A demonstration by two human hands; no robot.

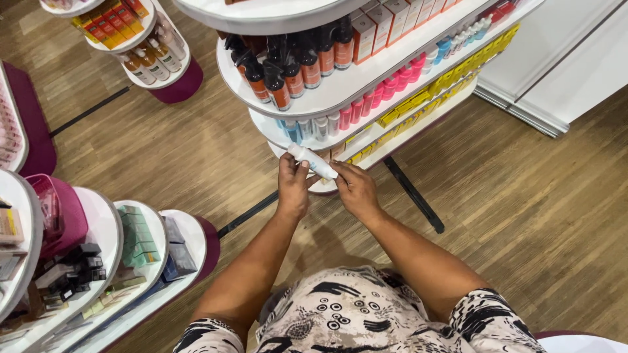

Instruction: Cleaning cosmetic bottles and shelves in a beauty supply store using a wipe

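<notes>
Item: white tube (312, 161) with a pale blue band, held level between both hands in front of the lower tiers of a round white display stand (340, 91), just above the wooden floor (523, 209). Left hand (292, 186): arm stretched forward and down, wrist straight, fingers curled up around the near end of the tube, thumb on top, pinching it. Right hand (355, 191): arm likewise extended, fingers bent and pressed together over the other end, tips closing on the tube; whether the thumb is underneath cannot be told. Surroundings: dark bottles with orange labels (288, 75) on the upper tier, pink tubes (386, 88) and a row of pale blue tubes (307, 127) on the tier below, yellow boxes (418, 104) lower down, all packed closely. Risks, as a judgement: the grip sits only at the tube's ends, so a slip of either hand could drop it to the floor; the hands are just beside the crowded lower row, so a careless push could knock neighbouring tubes over or off the shelf edge; the reach is low and forward, which could unsettle balance.
</notes>
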